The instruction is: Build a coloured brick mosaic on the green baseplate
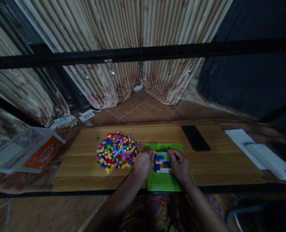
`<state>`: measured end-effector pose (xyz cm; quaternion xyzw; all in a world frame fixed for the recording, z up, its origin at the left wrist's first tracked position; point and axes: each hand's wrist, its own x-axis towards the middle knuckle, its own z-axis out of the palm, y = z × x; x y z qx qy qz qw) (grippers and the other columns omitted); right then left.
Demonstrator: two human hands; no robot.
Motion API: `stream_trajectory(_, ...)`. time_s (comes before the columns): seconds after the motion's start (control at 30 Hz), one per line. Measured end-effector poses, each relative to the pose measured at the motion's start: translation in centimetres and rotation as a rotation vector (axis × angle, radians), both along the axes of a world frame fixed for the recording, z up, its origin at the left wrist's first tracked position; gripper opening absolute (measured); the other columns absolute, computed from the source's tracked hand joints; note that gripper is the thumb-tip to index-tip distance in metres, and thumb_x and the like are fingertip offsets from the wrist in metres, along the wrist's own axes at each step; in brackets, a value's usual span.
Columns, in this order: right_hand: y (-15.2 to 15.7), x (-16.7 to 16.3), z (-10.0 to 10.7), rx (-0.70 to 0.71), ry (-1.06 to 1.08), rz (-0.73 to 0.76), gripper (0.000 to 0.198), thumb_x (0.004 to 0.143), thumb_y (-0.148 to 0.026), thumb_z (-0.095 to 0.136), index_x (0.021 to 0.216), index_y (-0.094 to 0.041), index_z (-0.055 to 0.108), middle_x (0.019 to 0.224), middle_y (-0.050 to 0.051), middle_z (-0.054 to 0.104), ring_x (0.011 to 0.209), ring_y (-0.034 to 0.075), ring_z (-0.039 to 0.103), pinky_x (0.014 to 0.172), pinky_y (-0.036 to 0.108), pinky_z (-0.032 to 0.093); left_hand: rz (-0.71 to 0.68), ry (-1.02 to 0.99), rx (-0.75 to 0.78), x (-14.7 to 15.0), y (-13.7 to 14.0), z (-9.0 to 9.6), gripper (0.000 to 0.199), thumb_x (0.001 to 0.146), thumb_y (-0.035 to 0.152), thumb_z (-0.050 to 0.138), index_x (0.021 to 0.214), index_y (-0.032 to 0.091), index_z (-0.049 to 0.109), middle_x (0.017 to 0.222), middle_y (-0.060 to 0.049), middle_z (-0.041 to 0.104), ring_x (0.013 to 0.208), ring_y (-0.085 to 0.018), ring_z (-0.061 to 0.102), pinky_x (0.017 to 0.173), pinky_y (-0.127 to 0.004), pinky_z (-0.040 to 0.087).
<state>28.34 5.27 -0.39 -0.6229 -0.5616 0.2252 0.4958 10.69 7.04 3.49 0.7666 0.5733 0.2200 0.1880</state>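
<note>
A green studded baseplate (157,185) lies near the front edge of the wooden table. On it sits a flat block of toy bricks (163,162) in blue, white, red, green and light blue. My left hand (144,162) is closed at the block's upper left corner, with a small yellow brick (154,151) at its fingertips. At the upper right corner, my right hand (181,164) is closed, thumb and finger together against the bricks. Whatever its fingertips grip is too small to make out. Left of the baseplate is a pile of loose mixed-colour bricks (119,152).
A black phone (196,138) lies on the table (220,161) at right rear. Beyond the right end are white paper (239,138) and a white device (271,159). A clear plastic bin (14,151) with an orange label stands at the left. Curtains hang behind.
</note>
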Motion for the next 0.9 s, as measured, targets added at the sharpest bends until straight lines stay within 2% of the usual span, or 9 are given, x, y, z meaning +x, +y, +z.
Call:
stream_trajectory(0.2,0.0,0.0,0.0,0.000,-0.011,0.003,0.038,0.089,-0.052,0.049,0.090,-0.021,0.071,0.092,0.007,0.072,0.091,0.024,0.062,0.086,0.039,0.046,-0.045,0.049,-0.031,-0.1,-0.2,0.4,0.030,0.095,0.021,0.042,0.104,0.025,0.070,0.086,-0.005,0.075,0.076,-0.019,0.071,0.069,-0.027,0.051)
stream_trajectory(0.6,0.1,0.0,-0.1,0.000,-0.012,-0.011,0.039,0.089,-0.052,0.050,0.089,-0.020,0.072,0.093,0.008,0.072,0.091,0.024,0.062,0.086,0.039,0.046,-0.085,-0.038,-0.065,-0.4,0.9,0.8,0.025,0.093,0.019,0.047,0.095,0.022,0.072,0.093,-0.003,0.075,0.083,-0.017,0.069,0.077,-0.026,0.050)
stream_trajectory(0.8,0.2,0.0,-0.4,0.015,-0.034,-0.022,0.038,0.089,-0.051,0.050,0.088,-0.020,0.072,0.091,0.008,0.071,0.090,0.024,0.062,0.085,0.038,0.046,-0.174,0.029,-0.074,-0.3,1.7,1.5,0.030,0.091,0.014,0.044,0.079,0.019,0.072,0.081,-0.003,0.074,0.077,-0.016,0.067,0.076,-0.026,0.049)
stream_trajectory(0.9,0.2,-0.1,-0.4,0.026,-0.066,-0.025,0.037,0.089,-0.050,0.050,0.087,-0.020,0.072,0.091,0.009,0.071,0.090,0.024,0.062,0.086,0.039,0.046,-0.185,0.055,-0.079,-0.2,1.9,1.3,0.029,0.089,0.014,0.045,0.079,0.018,0.071,0.080,-0.005,0.073,0.077,-0.018,0.067,0.076,-0.028,0.049)
